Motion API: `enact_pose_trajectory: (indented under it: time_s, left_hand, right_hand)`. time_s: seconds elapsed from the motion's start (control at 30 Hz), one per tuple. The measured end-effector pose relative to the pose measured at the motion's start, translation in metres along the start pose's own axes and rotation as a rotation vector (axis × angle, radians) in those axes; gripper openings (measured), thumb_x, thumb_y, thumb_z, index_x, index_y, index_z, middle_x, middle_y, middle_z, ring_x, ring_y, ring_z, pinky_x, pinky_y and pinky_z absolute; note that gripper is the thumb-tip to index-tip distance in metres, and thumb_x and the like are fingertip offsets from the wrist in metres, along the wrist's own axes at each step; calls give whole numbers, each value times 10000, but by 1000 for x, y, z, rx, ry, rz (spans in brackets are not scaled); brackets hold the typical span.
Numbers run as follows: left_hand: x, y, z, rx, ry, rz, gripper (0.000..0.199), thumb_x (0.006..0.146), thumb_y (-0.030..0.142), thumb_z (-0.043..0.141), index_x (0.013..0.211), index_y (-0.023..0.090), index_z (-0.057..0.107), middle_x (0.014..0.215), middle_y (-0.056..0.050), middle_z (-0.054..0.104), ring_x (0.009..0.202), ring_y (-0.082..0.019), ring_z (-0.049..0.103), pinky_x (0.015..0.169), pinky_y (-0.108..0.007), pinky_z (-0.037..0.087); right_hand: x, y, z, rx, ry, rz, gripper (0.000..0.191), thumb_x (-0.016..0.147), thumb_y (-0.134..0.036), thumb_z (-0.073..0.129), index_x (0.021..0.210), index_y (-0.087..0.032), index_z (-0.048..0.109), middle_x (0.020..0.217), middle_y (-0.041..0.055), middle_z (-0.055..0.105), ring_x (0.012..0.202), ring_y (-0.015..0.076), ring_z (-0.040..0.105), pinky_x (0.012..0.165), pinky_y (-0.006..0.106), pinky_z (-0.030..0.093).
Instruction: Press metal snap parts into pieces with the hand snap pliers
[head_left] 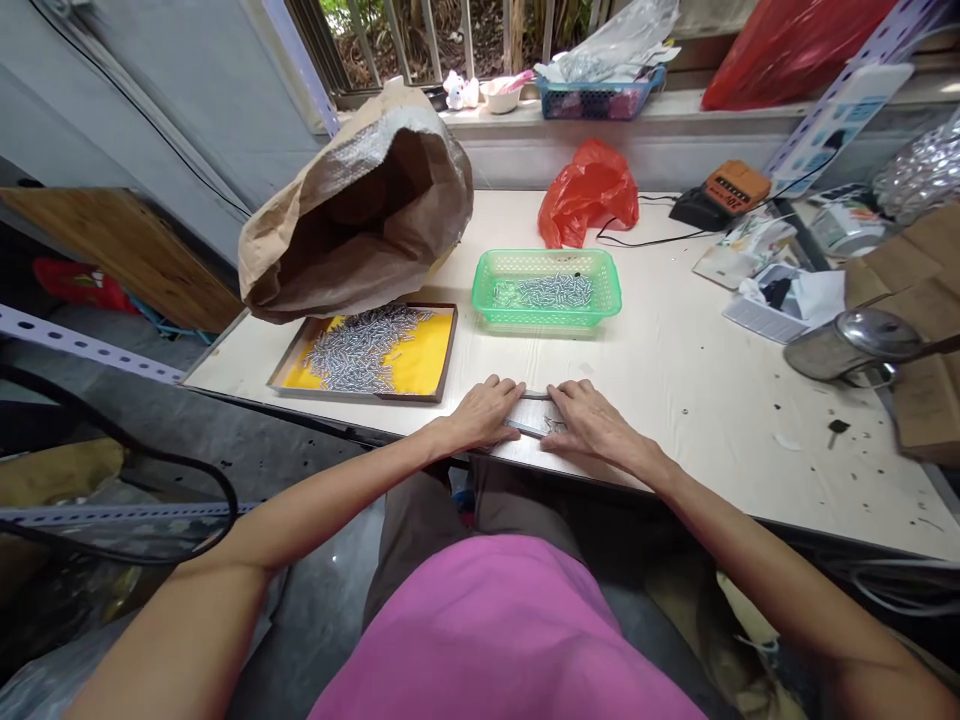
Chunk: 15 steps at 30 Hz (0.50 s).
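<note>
At the front edge of the table, a small flat silvery piece like a metal frame or plate (533,412) lies between my hands. My left hand (484,412) grips its left end, fingers over the top and thumb at the near side. Its right end is held by my right hand (589,415) in the same way. Both ends of the piece are hidden under my fingers. Beyond it stands a green plastic basket (546,318) with many small metal pins (555,290). To the left, a shallow tray (450,355) with a yellow bottom bears a heap of similar pins (356,350).
A large open paper sack (360,210) leans over the tray. Farther back are a red plastic bag (589,195) and an orange-and-black charger (727,192) with a cord. A metal pot (855,345), a white box (769,310) and cardboard (926,340) stand on the right.
</note>
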<state>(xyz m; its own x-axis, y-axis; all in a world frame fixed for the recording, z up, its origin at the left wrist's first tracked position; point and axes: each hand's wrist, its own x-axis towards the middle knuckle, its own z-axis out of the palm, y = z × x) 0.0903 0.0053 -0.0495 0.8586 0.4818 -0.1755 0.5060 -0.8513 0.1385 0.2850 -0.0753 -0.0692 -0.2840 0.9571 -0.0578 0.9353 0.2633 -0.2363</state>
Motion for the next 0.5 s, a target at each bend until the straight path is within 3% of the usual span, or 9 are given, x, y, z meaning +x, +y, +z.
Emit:
enact_pose_trajectory:
  time_s: [0.1, 0.2, 0.3, 0.5]
  left_hand:
    - [6, 2, -2, 0, 6, 57, 631, 806, 437, 681, 1304, 112, 469, 1151, -127, 573, 1017, -260, 487, 849, -352, 409]
    - [11, 3, -1, -70, -2, 135, 409, 843, 389, 651, 1167, 149, 586, 1056, -85, 591, 994, -230, 490, 819, -318, 407]
    - [14, 4, 2, -141, 15, 119, 235, 865, 321, 629, 1038, 163, 648, 969, -60, 597, 954, -207, 504, 779, -299, 416]
    - [16, 7, 7, -141, 56, 27, 109, 874, 252, 601, 845, 162, 654, 882, -61, 591, 939, -213, 522, 804, -319, 446]
  right_hand:
    - [-1, -1, -6, -13, -13, -20, 461, 771, -463, 706, 1070, -127, 607, 1022, 137, 598, 968, 282, 516, 810, 371, 417]
    - [-1, -3, -6, 17, -3, -5, 342, 812, -423, 680, 1003, -143, 632, 949, 107, 608, 931, 259, 524, 780, 349, 417]
    - [0, -5, 0, 74, 18, -17, 186, 891, -335, 593, 949, -164, 637, 910, 84, 624, 902, 227, 535, 775, 329, 418]
    - [1, -9, 9, 44, 94, -11, 223, 963, -264, 441, 906, -171, 636, 894, 92, 629, 874, 225, 528, 801, 343, 410]
